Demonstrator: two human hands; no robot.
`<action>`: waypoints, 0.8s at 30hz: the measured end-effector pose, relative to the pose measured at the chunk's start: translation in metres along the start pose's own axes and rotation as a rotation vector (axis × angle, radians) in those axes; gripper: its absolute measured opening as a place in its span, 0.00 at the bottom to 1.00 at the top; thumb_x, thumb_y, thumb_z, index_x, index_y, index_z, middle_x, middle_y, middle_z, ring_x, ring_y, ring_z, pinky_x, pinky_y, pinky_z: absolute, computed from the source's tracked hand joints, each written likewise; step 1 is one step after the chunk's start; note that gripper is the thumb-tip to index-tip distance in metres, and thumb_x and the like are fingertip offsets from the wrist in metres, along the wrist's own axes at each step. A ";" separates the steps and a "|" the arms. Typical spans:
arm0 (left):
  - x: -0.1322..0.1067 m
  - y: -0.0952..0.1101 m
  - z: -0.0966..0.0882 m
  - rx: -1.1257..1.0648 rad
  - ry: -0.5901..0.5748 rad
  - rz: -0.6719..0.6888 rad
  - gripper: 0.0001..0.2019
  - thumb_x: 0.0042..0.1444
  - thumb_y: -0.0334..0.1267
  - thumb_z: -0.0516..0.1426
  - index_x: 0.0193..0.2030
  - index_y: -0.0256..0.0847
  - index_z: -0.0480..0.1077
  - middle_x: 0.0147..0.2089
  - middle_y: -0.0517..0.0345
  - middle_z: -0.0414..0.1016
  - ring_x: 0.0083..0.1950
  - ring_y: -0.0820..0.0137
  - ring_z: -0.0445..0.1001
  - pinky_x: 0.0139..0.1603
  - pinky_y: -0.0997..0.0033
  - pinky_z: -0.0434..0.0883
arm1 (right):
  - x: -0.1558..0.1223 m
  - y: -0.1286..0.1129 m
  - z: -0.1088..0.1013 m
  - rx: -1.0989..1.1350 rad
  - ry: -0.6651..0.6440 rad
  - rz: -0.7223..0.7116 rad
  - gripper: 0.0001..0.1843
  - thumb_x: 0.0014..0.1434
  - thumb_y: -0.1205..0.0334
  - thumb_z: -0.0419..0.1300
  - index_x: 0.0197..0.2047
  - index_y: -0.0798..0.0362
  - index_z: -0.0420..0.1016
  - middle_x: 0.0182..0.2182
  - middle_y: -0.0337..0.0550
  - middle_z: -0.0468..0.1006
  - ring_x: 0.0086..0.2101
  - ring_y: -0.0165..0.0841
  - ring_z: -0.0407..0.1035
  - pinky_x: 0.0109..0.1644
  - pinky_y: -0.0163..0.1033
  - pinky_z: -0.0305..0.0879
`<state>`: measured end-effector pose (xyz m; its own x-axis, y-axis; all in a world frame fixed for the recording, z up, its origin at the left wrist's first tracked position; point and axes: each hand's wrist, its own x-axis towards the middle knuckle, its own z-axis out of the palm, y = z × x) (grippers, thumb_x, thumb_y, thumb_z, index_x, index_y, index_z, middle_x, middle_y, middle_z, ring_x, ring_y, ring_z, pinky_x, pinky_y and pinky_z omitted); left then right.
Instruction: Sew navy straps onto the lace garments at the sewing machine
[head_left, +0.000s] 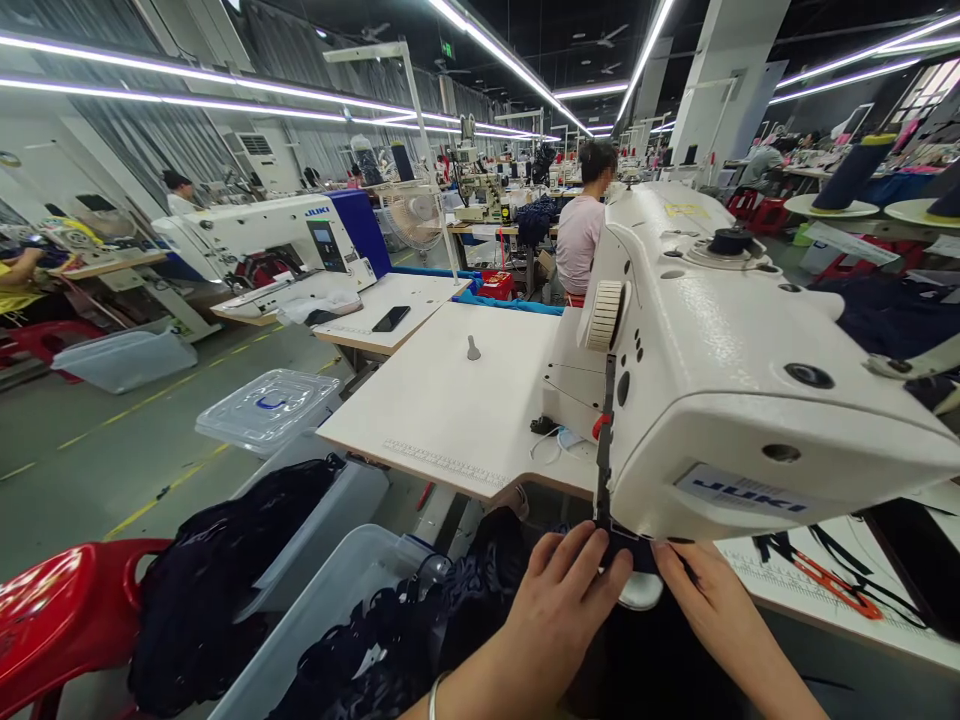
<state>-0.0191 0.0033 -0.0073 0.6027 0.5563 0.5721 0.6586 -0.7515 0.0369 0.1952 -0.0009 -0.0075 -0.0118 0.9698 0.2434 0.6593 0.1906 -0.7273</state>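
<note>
A white JUKI sewing machine (pixel 720 400) fills the right side, its head above my two hands. Navy fabric (pixel 637 552) lies at the end of its narrow arm, under the needle area, and a dark part of it hangs below. My left hand (pixel 562 600) grips the fabric on the left, fingers bent over it close to the needle bar (pixel 602 470). On the right, my right hand (pixel 701 590) pinches the fabric between thumb and fingers. The machine arm's rounded metal end (pixel 641 591) shows between my hands. The needle tip and the stitching are hidden.
Clear plastic bins (pixel 315 610) of navy pieces stand lower left, beside a red stool (pixel 67 620). Orange-handled snips (pixel 836 585) and a dark phone (pixel 919 565) lie at right. A white tabletop (pixel 442 390) extends ahead; a person (pixel 581 230) sits beyond.
</note>
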 end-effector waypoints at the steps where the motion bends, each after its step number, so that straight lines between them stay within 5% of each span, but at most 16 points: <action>1: 0.000 0.000 0.000 -0.002 0.012 0.001 0.18 0.70 0.34 0.45 0.62 0.43 0.66 0.59 0.53 0.69 0.65 0.65 0.59 0.62 0.64 0.53 | 0.000 -0.001 0.000 0.004 -0.007 0.009 0.18 0.65 0.52 0.50 0.33 0.49 0.77 0.29 0.45 0.76 0.36 0.40 0.72 0.43 0.42 0.69; 18: 0.002 0.007 0.005 0.071 0.039 0.042 0.19 0.67 0.33 0.49 0.63 0.45 0.64 0.59 0.54 0.70 0.64 0.64 0.61 0.62 0.63 0.56 | -0.005 -0.011 -0.001 0.084 0.022 0.148 0.13 0.68 0.49 0.46 0.44 0.48 0.63 0.35 0.42 0.73 0.37 0.36 0.72 0.38 0.37 0.69; 24: -0.009 0.009 -0.016 -0.364 -0.011 0.084 0.20 0.65 0.35 0.50 0.63 0.34 0.61 0.50 0.45 0.73 0.57 0.63 0.69 0.58 0.65 0.65 | -0.025 -0.033 -0.019 0.007 -0.106 0.110 0.12 0.62 0.47 0.56 0.36 0.45 0.71 0.29 0.37 0.77 0.29 0.33 0.74 0.31 0.32 0.70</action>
<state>-0.0261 -0.0141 0.0014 0.6541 0.4898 0.5764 0.4048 -0.8704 0.2802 0.1886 -0.0342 0.0226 -0.0191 0.9955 0.0931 0.6560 0.0827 -0.7503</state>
